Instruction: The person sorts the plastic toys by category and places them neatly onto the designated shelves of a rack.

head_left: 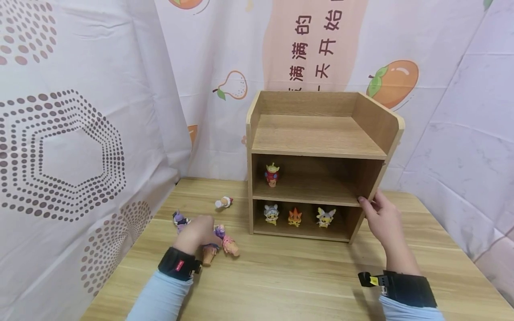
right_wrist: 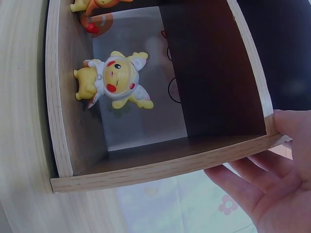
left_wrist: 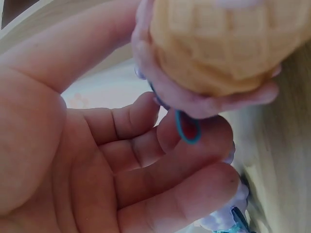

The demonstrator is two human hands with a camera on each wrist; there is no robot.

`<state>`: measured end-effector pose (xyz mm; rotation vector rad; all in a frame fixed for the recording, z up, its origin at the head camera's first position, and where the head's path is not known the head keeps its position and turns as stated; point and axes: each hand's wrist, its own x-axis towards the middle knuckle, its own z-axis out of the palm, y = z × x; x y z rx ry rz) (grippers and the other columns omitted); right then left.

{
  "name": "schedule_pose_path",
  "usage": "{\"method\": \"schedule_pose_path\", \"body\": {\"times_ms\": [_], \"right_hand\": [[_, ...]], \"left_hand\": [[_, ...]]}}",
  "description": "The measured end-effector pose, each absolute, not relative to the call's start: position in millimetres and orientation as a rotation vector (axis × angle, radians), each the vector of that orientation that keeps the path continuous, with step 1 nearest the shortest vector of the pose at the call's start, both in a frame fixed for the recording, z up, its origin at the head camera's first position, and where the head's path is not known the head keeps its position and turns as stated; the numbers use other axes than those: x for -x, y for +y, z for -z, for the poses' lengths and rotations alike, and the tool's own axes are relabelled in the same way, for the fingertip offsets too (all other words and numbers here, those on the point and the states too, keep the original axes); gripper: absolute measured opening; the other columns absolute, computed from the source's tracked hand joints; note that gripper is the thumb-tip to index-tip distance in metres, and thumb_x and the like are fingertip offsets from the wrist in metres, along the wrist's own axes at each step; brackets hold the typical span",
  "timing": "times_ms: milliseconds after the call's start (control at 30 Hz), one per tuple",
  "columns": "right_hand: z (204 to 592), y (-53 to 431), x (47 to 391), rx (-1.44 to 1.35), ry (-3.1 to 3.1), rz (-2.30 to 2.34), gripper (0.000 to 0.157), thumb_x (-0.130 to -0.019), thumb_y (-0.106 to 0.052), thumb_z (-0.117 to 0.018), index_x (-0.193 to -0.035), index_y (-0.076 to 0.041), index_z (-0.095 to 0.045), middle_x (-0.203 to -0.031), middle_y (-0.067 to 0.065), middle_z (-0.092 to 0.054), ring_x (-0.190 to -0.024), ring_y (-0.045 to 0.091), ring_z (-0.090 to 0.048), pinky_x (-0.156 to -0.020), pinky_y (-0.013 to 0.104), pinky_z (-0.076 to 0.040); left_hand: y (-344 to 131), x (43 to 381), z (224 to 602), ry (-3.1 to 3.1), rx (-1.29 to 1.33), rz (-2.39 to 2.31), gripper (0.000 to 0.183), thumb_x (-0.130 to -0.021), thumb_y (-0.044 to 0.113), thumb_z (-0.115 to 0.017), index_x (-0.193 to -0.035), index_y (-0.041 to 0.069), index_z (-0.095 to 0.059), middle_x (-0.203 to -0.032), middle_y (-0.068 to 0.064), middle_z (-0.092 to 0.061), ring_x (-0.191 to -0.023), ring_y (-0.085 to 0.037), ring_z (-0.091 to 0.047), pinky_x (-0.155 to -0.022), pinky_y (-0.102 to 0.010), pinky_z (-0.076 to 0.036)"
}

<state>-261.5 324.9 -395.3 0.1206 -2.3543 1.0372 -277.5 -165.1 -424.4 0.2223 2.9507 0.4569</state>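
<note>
On the left of the table, my left hand (head_left: 198,235) reaches down among small figurines. Close up, an ice-cream-cone figurine (left_wrist: 218,53) with a waffle base and pink collar sits between thumb and curled fingers; its top is hidden. A pink cone figurine (head_left: 230,246) lies beside that hand, and a purple one (head_left: 180,219) beyond it. My right hand (head_left: 381,217) grips the right side panel of a wooden shelf unit (head_left: 317,133), thumb on the front edge and fingers along the outer face. Nearest it in the bottom compartment stands a yellow figurine with a white hood (right_wrist: 119,77).
An alien figurine in red (head_left: 271,174) stands in the middle compartment. The bottom one also holds a grey-hooded figurine (head_left: 271,214) and an orange figurine (head_left: 295,217). A white-topped cone figurine (head_left: 223,203) lies left of the unit. Printed curtains (head_left: 221,58) hang behind the table.
</note>
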Motion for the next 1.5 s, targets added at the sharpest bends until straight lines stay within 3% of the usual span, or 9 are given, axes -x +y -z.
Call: {"method": "schedule_pose_path", "body": {"times_ms": [267,600,800,1100,1167,1267,1367,1500], "right_hand": [[393.3,325.4,260.7,-0.096,-2.376,-1.023,0.043,-0.105,-0.032,-0.057,-0.139,-0.006,-0.057,-0.131,0.028,-0.062,-0.114,0.048,-0.063,-0.064,0.009,-0.049],[395.8,324.5,260.6,-0.11,-2.362,-1.028,0.041,-0.105,-0.03,-0.058,-0.138,-0.006,-0.058,-0.13,0.029,-0.062,-0.113,0.049,-0.063,-0.064,0.004,-0.043],[396.9,324.6,261.2,-0.117,-2.363,-1.042,0.042,-0.105,-0.03,-0.058,-0.138,-0.006,-0.058,-0.129,0.029,-0.062,-0.113,0.049,-0.063,-0.064,0.005,-0.044],[395.9,325.3,260.7,-0.126,-2.363,-1.06,0.043,-0.105,-0.03,-0.057,-0.141,-0.006,-0.056,-0.131,0.029,-0.061,-0.114,0.05,-0.062,-0.063,0.007,-0.046],[396.1,325.4,260.6,-0.125,-2.365,-1.049,0.043,-0.105,-0.03,-0.057,-0.14,-0.006,-0.056,-0.131,0.029,-0.061,-0.114,0.049,-0.062,-0.064,0.012,-0.051],[396.5,325.7,260.4,-0.118,-2.371,-1.026,0.042,-0.105,-0.031,-0.057,-0.139,-0.006,-0.057,-0.13,0.029,-0.062,-0.114,0.049,-0.063,-0.069,0.032,-0.06],[396.7,325.9,260.3,-0.111,-2.374,-1.015,0.042,-0.105,-0.031,-0.057,-0.139,-0.006,-0.057,-0.13,0.029,-0.062,-0.114,0.049,-0.063,-0.071,0.043,-0.06],[396.6,326.0,260.9,-0.11,-2.368,-1.028,0.042,-0.105,-0.032,-0.057,-0.139,-0.006,-0.057,-0.13,0.029,-0.062,-0.114,0.049,-0.063,-0.065,0.017,-0.055]], "left_hand": [[-162.6,278.9,425.4,2.94,-0.213,-0.45,0.036,-0.072,0.029,-0.093,-0.074,0.008,-0.064,-0.068,-0.003,-0.06,-0.058,-0.019,-0.056,-0.056,-0.033,-0.047],[-162.9,276.5,425.5,2.941,-0.191,-0.463,0.033,-0.072,0.024,-0.092,-0.077,0.007,-0.065,-0.072,-0.004,-0.061,-0.059,-0.019,-0.058,-0.056,-0.034,-0.048],[-166.5,274.1,420.3,2.901,-0.177,-0.563,0.024,-0.076,0.015,-0.085,-0.071,0.008,-0.063,-0.066,-0.005,-0.061,-0.055,-0.019,-0.057,-0.051,-0.032,-0.046],[-169.7,274.7,412.3,2.879,-0.195,-0.704,0.023,-0.079,0.007,-0.08,-0.084,0.007,-0.058,-0.075,-0.007,-0.06,-0.062,-0.022,-0.059,-0.054,-0.034,-0.05],[-169.8,274.4,410.8,2.884,-0.21,-0.708,0.023,-0.079,0.007,-0.08,-0.085,0.007,-0.057,-0.077,-0.007,-0.06,-0.064,-0.022,-0.059,-0.056,-0.035,-0.049],[-170.0,274.0,408.9,2.883,-0.215,-0.719,0.023,-0.078,0.006,-0.079,-0.086,0.008,-0.057,-0.078,-0.007,-0.059,-0.067,-0.023,-0.058,-0.059,-0.036,-0.047],[-170.1,273.8,406.8,2.874,-0.216,-0.732,0.023,-0.077,0.004,-0.078,-0.088,0.006,-0.058,-0.079,-0.007,-0.059,-0.069,-0.024,-0.057,-0.06,-0.037,-0.046],[-170.7,274.4,405.4,2.876,-0.223,-0.732,0.025,-0.075,0.003,-0.077,-0.093,0.004,-0.06,-0.08,-0.007,-0.058,-0.071,-0.023,-0.056,-0.06,-0.036,-0.044]]}}
